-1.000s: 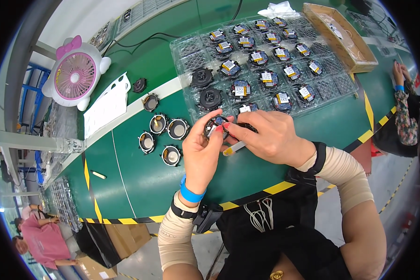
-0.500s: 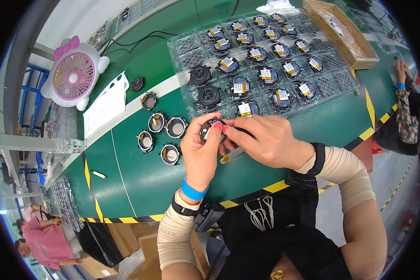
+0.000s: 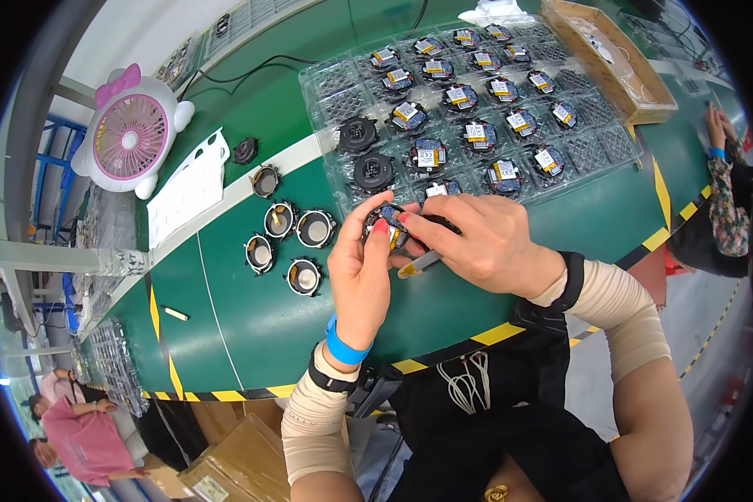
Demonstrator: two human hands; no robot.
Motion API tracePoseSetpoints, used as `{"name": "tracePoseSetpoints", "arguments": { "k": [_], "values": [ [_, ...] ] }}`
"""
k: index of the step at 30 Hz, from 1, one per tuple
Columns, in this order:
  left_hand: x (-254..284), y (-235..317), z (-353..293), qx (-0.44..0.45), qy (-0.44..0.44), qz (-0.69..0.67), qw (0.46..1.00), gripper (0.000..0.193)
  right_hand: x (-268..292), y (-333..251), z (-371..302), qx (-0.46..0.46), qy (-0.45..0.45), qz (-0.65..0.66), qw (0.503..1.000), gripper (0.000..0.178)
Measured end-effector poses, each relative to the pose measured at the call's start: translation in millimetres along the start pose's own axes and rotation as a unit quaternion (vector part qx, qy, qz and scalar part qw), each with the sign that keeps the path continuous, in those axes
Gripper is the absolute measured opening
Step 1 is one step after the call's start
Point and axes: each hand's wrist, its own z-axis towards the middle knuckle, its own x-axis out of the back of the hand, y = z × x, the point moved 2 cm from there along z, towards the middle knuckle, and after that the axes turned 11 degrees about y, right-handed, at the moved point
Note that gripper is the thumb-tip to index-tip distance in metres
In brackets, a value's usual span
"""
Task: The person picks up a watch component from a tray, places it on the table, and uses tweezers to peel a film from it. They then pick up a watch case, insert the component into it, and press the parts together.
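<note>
My left hand (image 3: 361,266) is closed around a round black electronic module (image 3: 392,232), its thumb lying across the face. A blue circuit board and a white label show on it. My right hand (image 3: 483,243) is closed beside it, with thumb and index fingertip at the module's right edge. A dark curved piece (image 3: 443,223) shows between its fingers; its kind is partly hidden. From under the same fingers sticks out a flat grey strip (image 3: 420,264) with an amber end. Just beyond my hands lies a clear plastic tray (image 3: 619,144) with several similar modules (image 3: 429,155).
Left of my hands stand several open round casings (image 3: 304,276); a black round part (image 3: 245,151) lies farther back. A pink-and-white fan (image 3: 131,138), a white sheet (image 3: 188,180) and a cardboard box (image 3: 644,105) edge the bench. Another person's hand (image 3: 716,130) is at far right.
The module has tilted and shifted slightly right in my left hand, showing more of its board and label. My right hand has moved a little, and more of the grey strip shows.
</note>
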Motion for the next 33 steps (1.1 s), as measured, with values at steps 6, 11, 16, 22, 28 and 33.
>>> {"name": "tracePoseSetpoints", "arguments": {
  "k": [6, 11, 16, 22, 28, 33],
  "values": [
    [1.2, -1.2, 1.0, 0.007, -0.003, -0.005, 1.0, 0.03, 0.6, -0.9, 0.3, -0.017, 0.007, 0.01, 1.0, 0.033],
    [-0.1, 1.1, 0.9, 0.011, 0.001, -0.013, 1.0, 0.029, 0.7, -0.9, -1.1, -0.015, 0.004, 0.009, 1.0, 0.034],
    [0.7, 0.1, 1.1, 0.016, -0.007, -0.006, 1.0, 0.029, 0.6, -1.1, -1.0, -0.014, -0.007, 0.005, 1.0, 0.034],
    [1.0, -1.2, 0.3, 0.012, 0.015, -0.002, 1.0, 0.025, -0.4, -4.1, -2.2, -0.007, -0.003, 0.016, 1.0, 0.033],
    [3.8, -5.6, 0.8, 0.011, 0.018, -0.002, 1.0, 0.022, -3.6, -6.2, -5.1, -0.004, 0.021, 0.035, 0.999, 0.03],
    [2.9, -2.8, 1.2, 0.03, 0.002, -0.013, 0.999, 0.024, -3.0, -4.2, -4.0, -0.005, 0.028, 0.035, 0.999, 0.029]
  ]
}}
